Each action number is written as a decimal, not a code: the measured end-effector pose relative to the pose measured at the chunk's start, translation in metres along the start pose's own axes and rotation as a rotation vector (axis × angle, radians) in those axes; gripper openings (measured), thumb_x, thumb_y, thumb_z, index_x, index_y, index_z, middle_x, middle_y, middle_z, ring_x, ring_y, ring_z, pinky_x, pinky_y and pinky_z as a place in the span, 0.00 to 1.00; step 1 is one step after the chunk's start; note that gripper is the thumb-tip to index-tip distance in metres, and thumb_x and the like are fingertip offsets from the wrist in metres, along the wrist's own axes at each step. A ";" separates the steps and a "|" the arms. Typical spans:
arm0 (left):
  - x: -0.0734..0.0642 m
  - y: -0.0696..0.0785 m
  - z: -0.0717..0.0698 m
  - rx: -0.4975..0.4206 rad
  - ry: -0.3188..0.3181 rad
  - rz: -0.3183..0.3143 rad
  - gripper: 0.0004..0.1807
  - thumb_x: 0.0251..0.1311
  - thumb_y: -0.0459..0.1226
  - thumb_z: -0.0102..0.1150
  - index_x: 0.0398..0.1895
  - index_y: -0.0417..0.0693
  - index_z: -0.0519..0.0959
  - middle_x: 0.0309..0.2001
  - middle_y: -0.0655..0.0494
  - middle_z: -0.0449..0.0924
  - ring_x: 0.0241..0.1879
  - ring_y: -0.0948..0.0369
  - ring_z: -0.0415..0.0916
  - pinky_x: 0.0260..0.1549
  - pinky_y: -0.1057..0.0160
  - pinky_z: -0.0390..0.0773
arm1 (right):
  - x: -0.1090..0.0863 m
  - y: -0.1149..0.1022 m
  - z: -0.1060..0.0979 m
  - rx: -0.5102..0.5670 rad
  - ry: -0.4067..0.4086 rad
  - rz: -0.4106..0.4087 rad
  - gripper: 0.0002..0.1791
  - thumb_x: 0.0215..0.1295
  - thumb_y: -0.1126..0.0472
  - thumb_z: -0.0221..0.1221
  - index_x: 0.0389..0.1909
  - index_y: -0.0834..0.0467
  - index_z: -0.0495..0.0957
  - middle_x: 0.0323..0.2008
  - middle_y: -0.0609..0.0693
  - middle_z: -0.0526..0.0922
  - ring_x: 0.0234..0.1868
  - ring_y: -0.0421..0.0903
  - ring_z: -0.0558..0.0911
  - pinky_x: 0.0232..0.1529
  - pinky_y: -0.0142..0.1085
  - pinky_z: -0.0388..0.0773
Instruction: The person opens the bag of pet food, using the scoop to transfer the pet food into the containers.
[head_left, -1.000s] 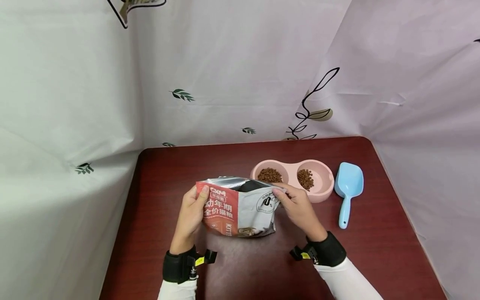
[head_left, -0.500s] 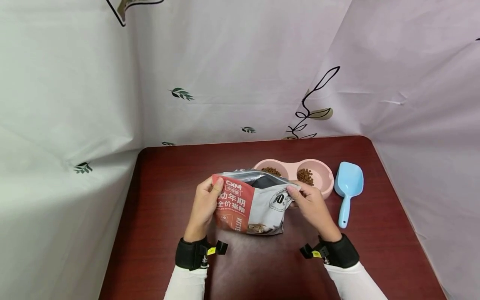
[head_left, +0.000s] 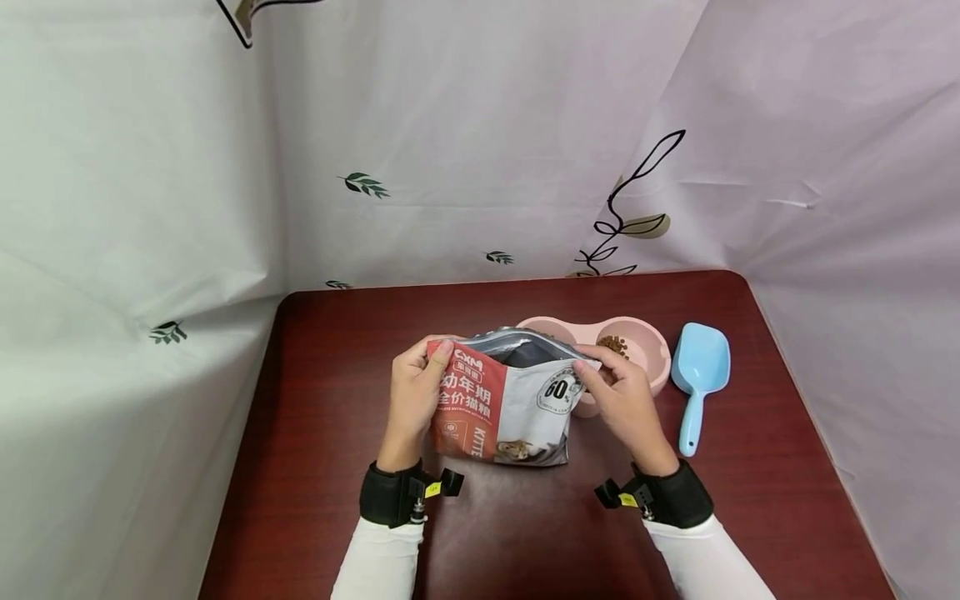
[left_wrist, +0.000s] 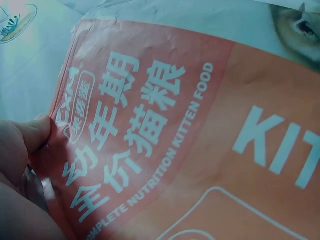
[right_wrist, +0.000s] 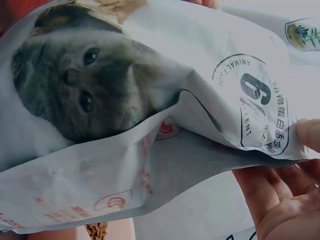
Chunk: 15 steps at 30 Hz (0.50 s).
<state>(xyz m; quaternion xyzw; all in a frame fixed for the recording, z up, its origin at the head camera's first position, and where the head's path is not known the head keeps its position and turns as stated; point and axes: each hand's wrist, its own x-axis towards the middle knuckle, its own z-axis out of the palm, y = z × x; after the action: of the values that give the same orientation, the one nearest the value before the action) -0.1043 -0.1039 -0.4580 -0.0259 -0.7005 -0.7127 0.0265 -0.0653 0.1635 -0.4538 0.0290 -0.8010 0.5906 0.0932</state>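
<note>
Both hands hold a red and white kitten food bag (head_left: 498, 408) over the table, its silvery mouth gaping toward the back. My left hand (head_left: 414, 392) grips the upper left corner, thumb on the printed front; the left wrist view shows that thumb on the red panel (left_wrist: 150, 125). At the upper right corner my right hand (head_left: 626, 404) pinches the edge between thumb and fingers. In the right wrist view the bag's side (right_wrist: 165, 170) folds inward. Behind the bag stands a pink double bowl (head_left: 651, 346) with brown kibble (head_left: 615, 346) in its right cup; the left cup is mostly hidden.
A light blue scoop (head_left: 702, 367) lies right of the bowl, handle toward the front. The dark red table (head_left: 337, 375) has a back edge close to a white patterned cloth (head_left: 450, 167).
Both hands have moved right and slightly back with the bag, which now covers most of the bowl's left cup. The bag's mouth gapes wider. Bowl and scoop stay put.
</note>
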 end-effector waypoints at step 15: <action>0.005 -0.001 0.004 -0.017 0.104 0.029 0.20 0.66 0.47 0.57 0.41 0.38 0.85 0.28 0.47 0.83 0.21 0.59 0.80 0.17 0.66 0.79 | 0.008 -0.008 0.002 0.041 0.085 0.011 0.10 0.66 0.66 0.60 0.39 0.72 0.82 0.28 0.64 0.80 0.22 0.37 0.77 0.23 0.19 0.74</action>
<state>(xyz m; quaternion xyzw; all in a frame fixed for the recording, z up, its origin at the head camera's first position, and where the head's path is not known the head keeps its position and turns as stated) -0.1088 -0.0994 -0.4583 0.0007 -0.6918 -0.7184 0.0729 -0.0721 0.1598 -0.4450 0.0016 -0.7841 0.6082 0.1234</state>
